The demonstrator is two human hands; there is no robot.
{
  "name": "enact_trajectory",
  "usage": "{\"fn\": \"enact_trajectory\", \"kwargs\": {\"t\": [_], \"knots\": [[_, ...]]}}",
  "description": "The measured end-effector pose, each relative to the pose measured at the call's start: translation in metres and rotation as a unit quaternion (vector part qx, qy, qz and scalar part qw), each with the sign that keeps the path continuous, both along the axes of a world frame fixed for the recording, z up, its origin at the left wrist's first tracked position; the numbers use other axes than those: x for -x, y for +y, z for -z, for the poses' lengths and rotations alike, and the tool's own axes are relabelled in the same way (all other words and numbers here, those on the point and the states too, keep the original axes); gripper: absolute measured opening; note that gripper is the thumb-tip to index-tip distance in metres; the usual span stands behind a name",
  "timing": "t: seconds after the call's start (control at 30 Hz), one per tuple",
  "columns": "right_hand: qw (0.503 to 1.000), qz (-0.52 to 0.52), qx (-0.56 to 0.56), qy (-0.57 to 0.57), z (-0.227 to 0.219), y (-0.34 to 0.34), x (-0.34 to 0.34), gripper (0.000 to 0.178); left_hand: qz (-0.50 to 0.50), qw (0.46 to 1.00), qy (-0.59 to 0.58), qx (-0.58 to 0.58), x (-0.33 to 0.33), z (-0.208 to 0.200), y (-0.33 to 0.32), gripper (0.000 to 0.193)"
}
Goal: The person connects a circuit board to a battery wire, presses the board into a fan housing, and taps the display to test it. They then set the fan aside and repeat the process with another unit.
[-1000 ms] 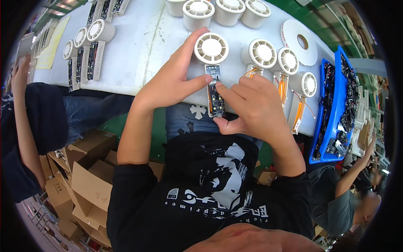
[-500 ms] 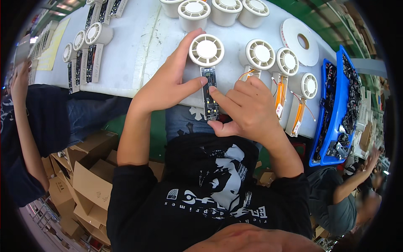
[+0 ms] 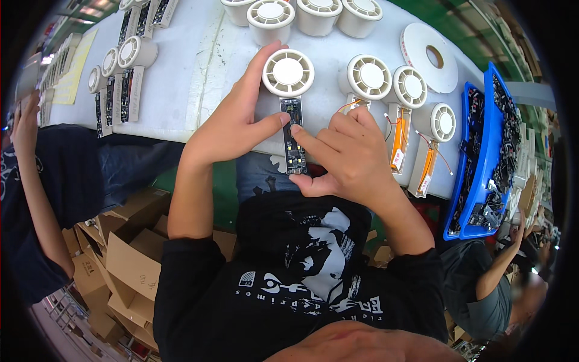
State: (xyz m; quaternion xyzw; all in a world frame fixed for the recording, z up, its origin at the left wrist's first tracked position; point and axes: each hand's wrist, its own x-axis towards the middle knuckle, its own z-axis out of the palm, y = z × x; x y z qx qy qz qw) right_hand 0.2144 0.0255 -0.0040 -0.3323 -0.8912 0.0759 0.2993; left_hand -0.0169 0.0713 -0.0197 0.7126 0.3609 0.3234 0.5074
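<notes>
Both hands on wht fan w/ blk PCB; blue bins rt.

Some fingers of the left hand were hidden from me behind the held fan. Dark parts in the blue tray were too tiny to identify; the view's top edge cropped one back-row fan.

Arms of the seated or standing worker, posture undetermined; twelve o'clock lies straight ahead of the torso. The left forearm runs toward twelve; the left hand extends a finger toward one o'clock, its thumb toward two. The right forearm slants toward eleven. On the right hand, the index finger points between ten and eleven, the thumb toward nine; the remaining fingers curl inward.
</notes>
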Motion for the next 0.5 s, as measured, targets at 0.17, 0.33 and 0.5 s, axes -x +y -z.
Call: {"fn": "enact_trajectory", "kwargs": {"t": [0.17,0.33,0.5], "knots": [[0.998,0.02,0.021,-0.047,-0.007,-0.002,-0.001,0.068,-0.008,1.0,-0.001,0.021,0.0,-0.002,0.003,0.096],[0.985,0.092,0.087,-0.117,-0.035,-0.009,0.005,0.07,-0.015,1.0,0.013,0.022,0.001,-0.016,0.007,0.096],[0.97,0.127,0.123,-0.166,-0.045,-0.011,0.01,0.07,-0.071,0.996,0.053,-0.023,0.0,-0.004,0.002,0.088]]}}
